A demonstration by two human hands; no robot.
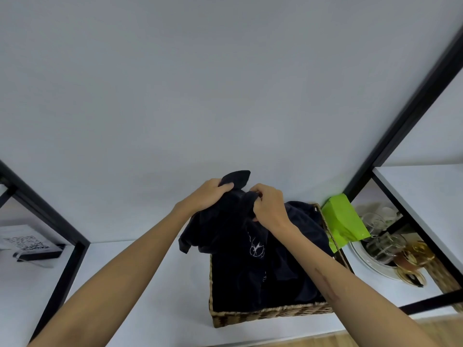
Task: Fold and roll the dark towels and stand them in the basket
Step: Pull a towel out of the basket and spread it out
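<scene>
Both hands grip one dark towel (pixel 233 221) lifted above the wicker basket (pixel 273 315): the left hand (pixel 209 195) has its fingers curled round the bunched top edge, the right hand (pixel 269 206) pinches it beside. More dark cloth fills the basket on the white tabletop (pixel 150 284).

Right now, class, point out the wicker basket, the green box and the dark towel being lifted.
wicker basket (pixel 273 315): head view, front woven wall.
green box (pixel 342 216): head view, top face.
dark towel (pixel 225 221): head view, bunched cloth below the hands.
</scene>
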